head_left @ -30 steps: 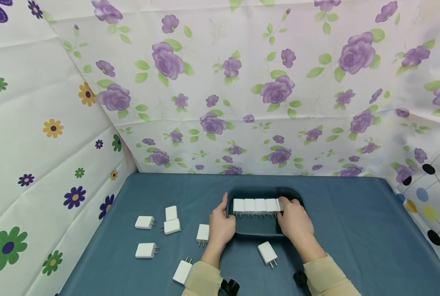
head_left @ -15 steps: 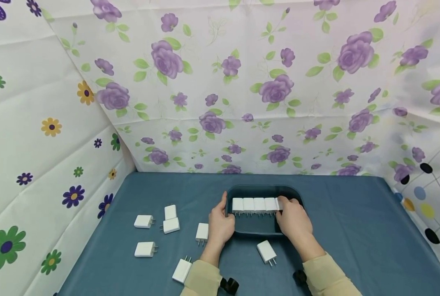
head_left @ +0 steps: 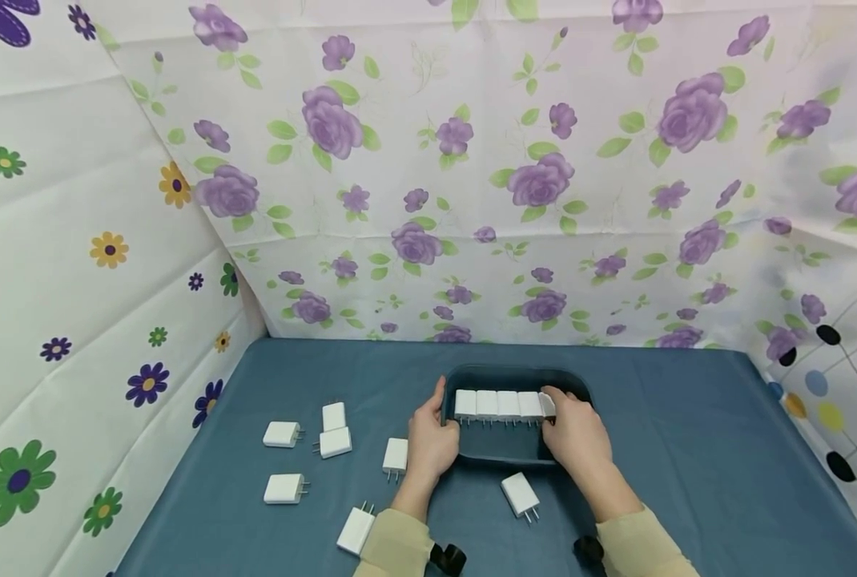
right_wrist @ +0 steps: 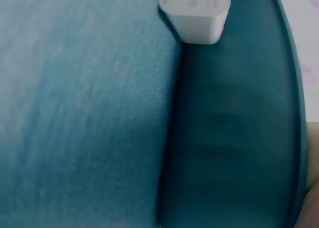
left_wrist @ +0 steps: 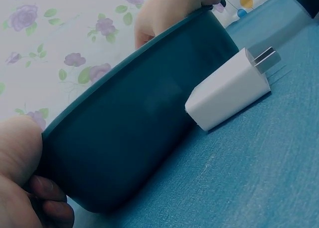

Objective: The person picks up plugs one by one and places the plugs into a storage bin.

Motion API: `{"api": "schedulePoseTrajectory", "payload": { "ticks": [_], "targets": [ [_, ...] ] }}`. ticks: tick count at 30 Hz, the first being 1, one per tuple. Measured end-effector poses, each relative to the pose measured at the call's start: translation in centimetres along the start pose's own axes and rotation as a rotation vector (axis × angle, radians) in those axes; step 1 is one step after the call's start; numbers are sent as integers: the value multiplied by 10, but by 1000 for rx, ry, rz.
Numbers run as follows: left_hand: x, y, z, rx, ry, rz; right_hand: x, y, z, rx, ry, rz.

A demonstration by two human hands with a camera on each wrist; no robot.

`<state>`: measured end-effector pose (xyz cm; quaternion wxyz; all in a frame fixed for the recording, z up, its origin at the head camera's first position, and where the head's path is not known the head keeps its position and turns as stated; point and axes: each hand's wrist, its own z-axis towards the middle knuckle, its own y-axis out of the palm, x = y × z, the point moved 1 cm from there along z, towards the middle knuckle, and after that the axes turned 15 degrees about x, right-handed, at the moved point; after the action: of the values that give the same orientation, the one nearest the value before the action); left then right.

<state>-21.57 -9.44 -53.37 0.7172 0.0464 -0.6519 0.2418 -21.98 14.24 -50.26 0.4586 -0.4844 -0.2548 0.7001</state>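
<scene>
My left hand (head_left: 432, 437) grips the left end of a dark teal plastic tray (head_left: 504, 461), whose outer wall (left_wrist: 134, 118) fills much of the left wrist view. Inside the tray, white USB charger plugs (head_left: 496, 405) stand side by side in a row, prongs toward me. At the row's right end my right hand (head_left: 578, 433) pinches another charger plug (head_left: 548, 403), slightly tilted and partly hidden by the fingers. In the right wrist view only a bit of the hand (right_wrist: 311, 188) shows beyond the tray rim.
One loose charger plug (head_left: 520, 494) lies just in front of the tray. Several more, such as one plug (head_left: 283, 489), are scattered on the blue cloth (head_left: 205, 513) to the left. Flowered sheets (head_left: 414, 160) hang behind and at the sides.
The charger plug in my right hand has tilted a little, and that hand has shifted slightly. My left hand and the tray stay in place; the head view moves a little.
</scene>
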Motion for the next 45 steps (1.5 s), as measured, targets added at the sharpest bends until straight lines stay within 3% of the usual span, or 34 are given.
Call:
{"api": "schedulePoseTrajectory", "payload": {
  "ticks": [7,12,16,23,27,37,45],
  "targets": [
    [-1,0,1,-4,-1,-2,-10,-18,-16,79,29,72],
    [-1,1,1,-8,-13,3,-26,-27,-32,113,-3,124],
    [-1,0,0,-1,-6,8,-36,-34,-41,-13,-12,178],
    [-3,-1,0,6,6,1,-44,-42,-51,-353,-169,298],
    [-4,0,0,-2,1,-10,-45,-42,-57,-495,-193,316],
    [-2,1,0,-1,1,11,-54,-44,-66,-520,-139,149],
    [-1,0,0,-7,0,7,-55,-31,-70,-560,-112,80]
  ]
}}
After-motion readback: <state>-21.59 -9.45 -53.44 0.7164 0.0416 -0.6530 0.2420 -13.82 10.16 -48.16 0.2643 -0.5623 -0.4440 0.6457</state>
